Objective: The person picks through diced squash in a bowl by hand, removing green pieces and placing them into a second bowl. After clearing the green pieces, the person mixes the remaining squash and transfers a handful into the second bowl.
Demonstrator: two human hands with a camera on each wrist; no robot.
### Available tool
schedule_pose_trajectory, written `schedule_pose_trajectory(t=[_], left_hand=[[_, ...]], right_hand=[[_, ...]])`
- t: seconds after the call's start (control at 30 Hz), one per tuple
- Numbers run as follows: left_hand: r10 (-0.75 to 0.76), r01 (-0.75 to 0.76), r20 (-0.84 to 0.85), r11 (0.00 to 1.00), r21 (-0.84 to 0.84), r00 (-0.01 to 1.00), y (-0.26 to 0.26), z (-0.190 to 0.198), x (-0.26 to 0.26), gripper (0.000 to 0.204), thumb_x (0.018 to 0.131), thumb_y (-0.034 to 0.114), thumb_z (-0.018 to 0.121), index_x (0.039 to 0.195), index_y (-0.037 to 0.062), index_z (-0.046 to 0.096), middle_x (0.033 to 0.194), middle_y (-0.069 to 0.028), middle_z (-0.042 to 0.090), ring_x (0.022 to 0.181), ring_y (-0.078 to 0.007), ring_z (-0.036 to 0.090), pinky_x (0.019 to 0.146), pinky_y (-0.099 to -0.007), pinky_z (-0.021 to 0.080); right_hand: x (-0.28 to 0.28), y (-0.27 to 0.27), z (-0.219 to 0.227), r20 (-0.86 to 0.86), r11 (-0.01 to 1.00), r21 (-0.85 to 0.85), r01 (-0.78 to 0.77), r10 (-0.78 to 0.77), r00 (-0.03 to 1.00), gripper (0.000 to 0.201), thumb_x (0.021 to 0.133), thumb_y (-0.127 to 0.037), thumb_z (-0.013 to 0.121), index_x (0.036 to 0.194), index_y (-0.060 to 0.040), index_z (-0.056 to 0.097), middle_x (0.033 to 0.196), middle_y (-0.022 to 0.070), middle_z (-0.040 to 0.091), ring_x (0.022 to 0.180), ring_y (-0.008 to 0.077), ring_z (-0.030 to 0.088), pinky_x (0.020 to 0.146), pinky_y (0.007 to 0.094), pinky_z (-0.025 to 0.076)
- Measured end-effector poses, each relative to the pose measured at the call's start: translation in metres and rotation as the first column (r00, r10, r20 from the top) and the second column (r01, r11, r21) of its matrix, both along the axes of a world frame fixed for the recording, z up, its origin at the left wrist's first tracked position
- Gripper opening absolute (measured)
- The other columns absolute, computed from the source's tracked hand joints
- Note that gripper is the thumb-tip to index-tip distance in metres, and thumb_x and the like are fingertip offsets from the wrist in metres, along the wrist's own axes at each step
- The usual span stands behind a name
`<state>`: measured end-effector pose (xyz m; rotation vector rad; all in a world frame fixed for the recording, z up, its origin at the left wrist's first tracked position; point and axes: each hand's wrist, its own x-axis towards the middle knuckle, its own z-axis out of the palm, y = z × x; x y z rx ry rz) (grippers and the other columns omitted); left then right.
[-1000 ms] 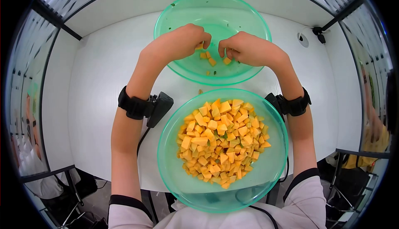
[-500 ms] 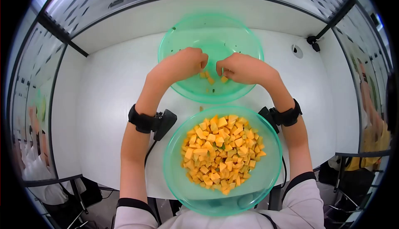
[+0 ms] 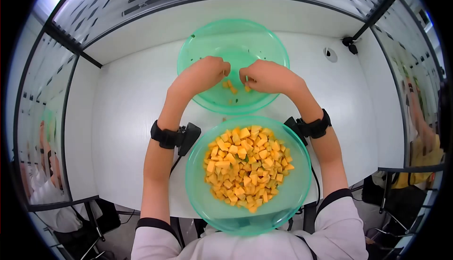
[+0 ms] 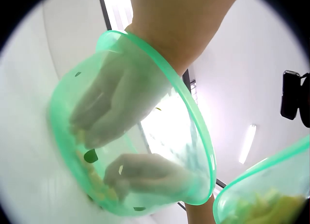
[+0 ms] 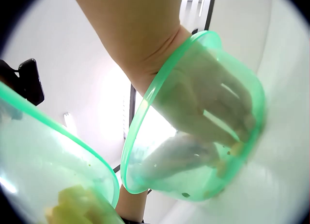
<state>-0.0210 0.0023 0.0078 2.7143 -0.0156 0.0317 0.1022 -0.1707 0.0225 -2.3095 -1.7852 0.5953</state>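
Both hands reach into the far green translucent bowl (image 3: pixel 207 33). The left hand (image 3: pixel 205 74) is bent down at its left side, thumb and fingers closing at the bottom on a small pumpkin cube (image 4: pixel 80 136) seen through the wall. Opposite it, the right hand (image 3: pixel 270 76) pinches another pumpkin cube (image 5: pixel 236 149) low in the bowl. A few loose pumpkin cubes (image 3: pixel 233 90) lie between the hands, with dark green scraps (image 4: pixel 91 156) stuck about the wall. Closer to the person stands a second green bowl (image 3: pixel 198 203), heaped with diced pumpkin (image 3: pixel 247 165).
The bowls stand on a white table (image 3: pixel 127 132) with panels round it. A small crumb (image 3: pixel 224 119) lies between them. A cable hole (image 3: pixel 330 55) and a black clamp (image 3: pixel 350 45) are at the back right. Black wrist cameras (image 3: pixel 189 138) with cables flank the near bowl.
The head view has shifted, so the bowls sit differently in it. Both hands stay low in the far bowl with small finger movements; the cube seen under the left fingers earlier is now hidden in the head view.
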Motion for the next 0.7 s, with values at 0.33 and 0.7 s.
schedule_pose_trajectory(t=[0.33, 0.7], left_hand=[[0.024, -0.015, 0.127, 0.997, -0.070, 0.992, 0.0007, 0.0003, -0.0021, 0.012, 0.084, 0.004, 0.058, 0.095, 0.0036, 0.062, 0.086, -0.0103, 0.064, 0.077, -0.0242, 0.062, 0.069, -0.0341, 0.050], [0.084, -0.062, 0.151, 0.988, -0.141, 0.985, -0.0004, 0.0027, -0.0027, 0.010, 0.086, 0.007, 0.057, 0.093, 0.0018, 0.061, 0.080, -0.0100, 0.064, 0.072, -0.0239, 0.061, 0.068, -0.0315, 0.050]], right_hand=[[-0.0008, -0.0033, -0.0055, -0.008, 0.999, 0.032, 0.003, -0.003, 1.000, 0.016, 0.080, -0.015, 0.056, 0.091, -0.0064, 0.064, 0.076, 0.0088, 0.067, 0.071, 0.0246, 0.063, 0.065, 0.0365, 0.050], [0.0036, -0.0028, -0.0083, -0.098, 0.984, 0.176, 0.030, -0.013, 0.995, 0.012, 0.081, -0.012, 0.057, 0.089, -0.0040, 0.062, 0.074, 0.0092, 0.068, 0.063, 0.0201, 0.061, 0.059, 0.0307, 0.048]])
